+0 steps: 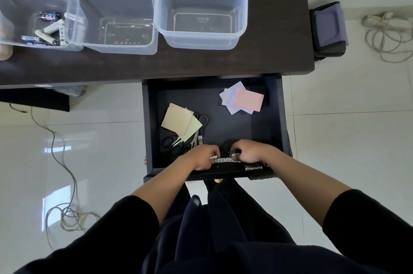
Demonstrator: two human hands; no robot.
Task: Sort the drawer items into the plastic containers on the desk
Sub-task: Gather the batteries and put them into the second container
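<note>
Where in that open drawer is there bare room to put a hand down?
The bare drawer floor lies between the yellow sticky notes and the pink and lilac notes, running back to the rear wall. The front edge is crowded: left hand and right hand gather batteries beside the scissors.

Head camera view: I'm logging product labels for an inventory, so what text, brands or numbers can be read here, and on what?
None can be read with certainty.
Middle container: embossed line and icons on its base, too faint.
Right container: small embossed mark on its base, blurred.
Batteries in the left container: white lettering on a blue battery, too blurred.
White batteries in the drawer, between the left hand and right hand: small symbols, too small.
</note>
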